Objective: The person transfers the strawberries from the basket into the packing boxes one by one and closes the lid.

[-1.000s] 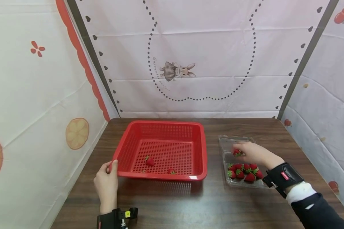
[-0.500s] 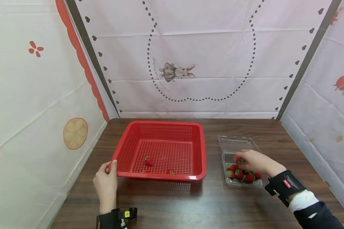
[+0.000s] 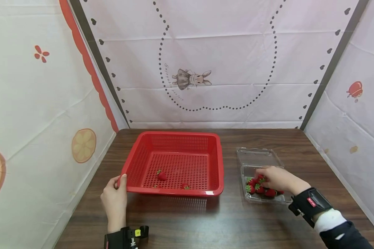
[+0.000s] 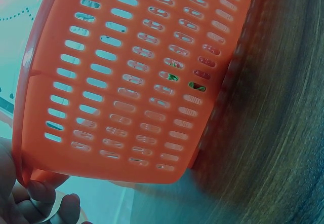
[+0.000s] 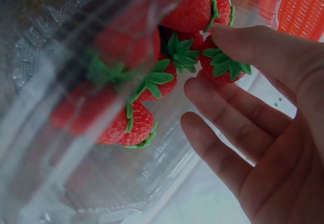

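Note:
At the front left corner of a red plastic basket (image 3: pixel 190 166), my left hand (image 3: pixel 115 202) grips the rim, thumb on top. Its fingertips show under the rim in the left wrist view, beside the slotted basket wall (image 4: pixel 96 160). Inside the basket lie a strawberry (image 3: pixel 162 175) and a few more near the front wall. My right hand (image 3: pixel 278 178) is over a clear plastic box (image 3: pixel 245 197) and pinches a strawberry (image 5: pixel 225 64) with thumb and forefinger, its other fingers spread loosely. Several strawberries (image 3: pixel 259 188) lie in the box, partly hidden by the hand.
The box's clear lid (image 3: pixel 258 157) is folded back behind it on the brown wooden table (image 3: pixel 187 224). Printed white cloth walls (image 3: pixel 237 62) enclose the table's back and sides. Each wrist wears a black strap, such as the right one (image 3: pixel 310 204).
My right hand has come down and toward me, bringing its strawberry from over the lid to among the strawberries in the box. The left hand keeps its grip on the basket rim.

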Demonstrator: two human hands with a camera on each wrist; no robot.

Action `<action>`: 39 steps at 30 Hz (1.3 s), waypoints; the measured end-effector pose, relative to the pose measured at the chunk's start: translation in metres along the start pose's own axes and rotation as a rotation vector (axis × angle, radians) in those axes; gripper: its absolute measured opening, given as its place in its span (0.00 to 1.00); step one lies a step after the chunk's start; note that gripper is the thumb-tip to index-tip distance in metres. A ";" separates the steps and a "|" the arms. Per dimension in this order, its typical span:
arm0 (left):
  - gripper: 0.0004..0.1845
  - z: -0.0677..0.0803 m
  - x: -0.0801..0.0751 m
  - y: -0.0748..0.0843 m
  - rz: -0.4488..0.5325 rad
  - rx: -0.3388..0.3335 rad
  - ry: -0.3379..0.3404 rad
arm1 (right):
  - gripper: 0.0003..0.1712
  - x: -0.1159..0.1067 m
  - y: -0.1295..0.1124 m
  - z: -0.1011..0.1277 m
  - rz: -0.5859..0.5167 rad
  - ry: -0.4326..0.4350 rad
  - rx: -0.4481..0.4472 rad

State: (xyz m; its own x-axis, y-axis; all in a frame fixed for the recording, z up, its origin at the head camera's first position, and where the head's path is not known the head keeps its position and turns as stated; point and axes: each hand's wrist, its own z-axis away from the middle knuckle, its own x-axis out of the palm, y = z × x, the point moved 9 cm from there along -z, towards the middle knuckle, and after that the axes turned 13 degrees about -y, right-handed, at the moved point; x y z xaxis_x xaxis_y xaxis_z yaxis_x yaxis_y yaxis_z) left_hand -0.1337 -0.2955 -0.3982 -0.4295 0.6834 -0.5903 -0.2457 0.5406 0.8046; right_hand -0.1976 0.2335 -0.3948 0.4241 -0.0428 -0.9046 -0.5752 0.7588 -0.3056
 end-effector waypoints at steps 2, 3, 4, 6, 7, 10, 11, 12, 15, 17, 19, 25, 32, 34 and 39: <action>0.29 -0.001 0.001 -0.002 -0.005 -0.001 -0.002 | 0.12 0.002 -0.001 -0.001 0.004 -0.005 0.004; 0.29 -0.001 0.001 -0.002 -0.005 -0.001 -0.004 | 0.12 0.002 -0.001 -0.001 0.005 -0.008 0.005; 0.28 -0.001 0.002 -0.003 -0.004 0.001 -0.004 | 0.13 0.003 -0.001 -0.001 0.004 -0.010 0.005; 0.28 -0.002 0.002 -0.004 0.000 0.005 -0.004 | 0.13 0.005 -0.001 -0.002 0.002 -0.011 0.003; 0.28 -0.002 0.003 -0.004 0.001 0.007 -0.005 | 0.13 0.005 -0.001 -0.003 0.003 -0.009 0.000; 0.28 -0.002 0.003 -0.005 0.008 0.016 -0.003 | 0.13 0.006 -0.002 -0.004 0.003 -0.002 -0.014; 0.28 -0.002 0.002 -0.005 0.009 0.019 -0.001 | 0.13 0.006 -0.003 -0.004 0.005 0.001 -0.020; 0.28 -0.001 0.002 -0.005 0.011 0.022 0.000 | 0.13 0.006 -0.003 -0.004 0.002 0.001 -0.025; 0.28 -0.001 0.002 -0.004 0.012 0.021 0.001 | 0.13 0.005 -0.004 -0.003 -0.006 -0.001 -0.039; 0.28 -0.001 0.003 -0.004 0.014 0.017 -0.002 | 0.14 0.005 -0.005 -0.003 -0.014 -0.004 -0.044; 0.28 -0.002 0.003 -0.004 0.014 0.010 -0.006 | 0.14 0.005 -0.005 -0.003 -0.023 -0.007 -0.047; 0.28 -0.001 0.003 -0.003 0.016 0.008 -0.008 | 0.16 0.005 -0.006 -0.003 -0.025 -0.005 -0.049; 0.28 -0.001 0.003 -0.003 0.021 0.012 -0.008 | 0.16 0.004 -0.007 -0.003 -0.020 0.007 -0.056; 0.28 -0.001 0.003 -0.003 0.024 0.011 -0.009 | 0.16 0.004 -0.007 -0.003 -0.024 0.011 -0.059; 0.28 -0.001 0.002 -0.003 0.017 0.015 0.000 | 0.16 0.003 -0.006 -0.003 -0.027 0.026 -0.060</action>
State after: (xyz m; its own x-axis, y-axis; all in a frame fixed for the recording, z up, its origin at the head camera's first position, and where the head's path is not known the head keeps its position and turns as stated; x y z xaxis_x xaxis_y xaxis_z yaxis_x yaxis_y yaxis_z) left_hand -0.1350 -0.2963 -0.4017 -0.4333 0.6930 -0.5763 -0.2255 0.5357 0.8137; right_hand -0.1949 0.2271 -0.3963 0.4222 -0.0806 -0.9029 -0.6048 0.7169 -0.3468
